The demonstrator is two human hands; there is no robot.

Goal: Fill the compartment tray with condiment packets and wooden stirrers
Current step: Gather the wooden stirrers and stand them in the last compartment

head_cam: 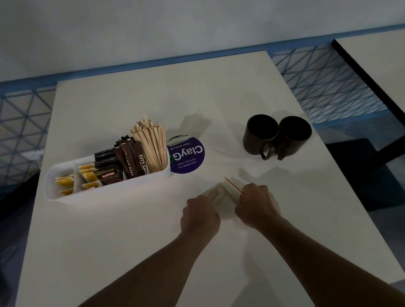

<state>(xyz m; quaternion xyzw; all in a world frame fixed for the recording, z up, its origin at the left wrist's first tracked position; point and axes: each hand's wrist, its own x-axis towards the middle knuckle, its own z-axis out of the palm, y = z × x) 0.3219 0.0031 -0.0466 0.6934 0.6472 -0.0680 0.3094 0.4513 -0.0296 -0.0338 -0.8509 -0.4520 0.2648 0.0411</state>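
A white compartment tray [54, 192] lies on the table's left half. It holds yellow packets [87, 177] at its left, dark coffee sachets [120, 164] in the middle and a standing bunch of wooden stirrers [153, 148] at its right end. In front of it, both hands rest on the table close together. My left hand [199, 216] is closed over a few pale stirrers [214, 192] lying flat. My right hand [254, 204] pinches thin stirrers [232, 185] that point up and to the left.
A round purple sticker [189, 156] sits right of the tray. Two dark mugs [275, 137] stand at the table's right side. A second table [398, 81] is at the far right, a wall with blue lattice behind.
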